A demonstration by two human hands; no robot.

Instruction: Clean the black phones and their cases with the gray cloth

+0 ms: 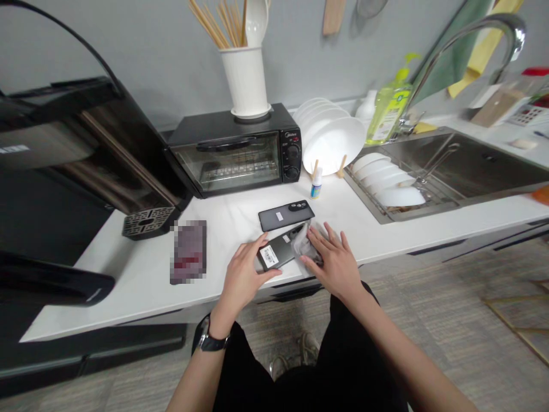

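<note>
A dark phone lies back side up on the white counter, with a white barcode label at its left end. My left hand grips that end, thumb and forefinger along opposite edges. My right hand presses a crumpled grey cloth onto the phone's right end, its fingers spread over the cloth. The cloth hides part of the camera area. Just behind lies a black phone-shaped piece with camera rings and a small white label; whether phone or case, I cannot tell. A small white spray bottle stands behind it.
A black toaster oven carries a white utensil holder. Left are a black drink machine and a pixelated dark item. White plates, a green soap bottle and a sink with dishes stand right.
</note>
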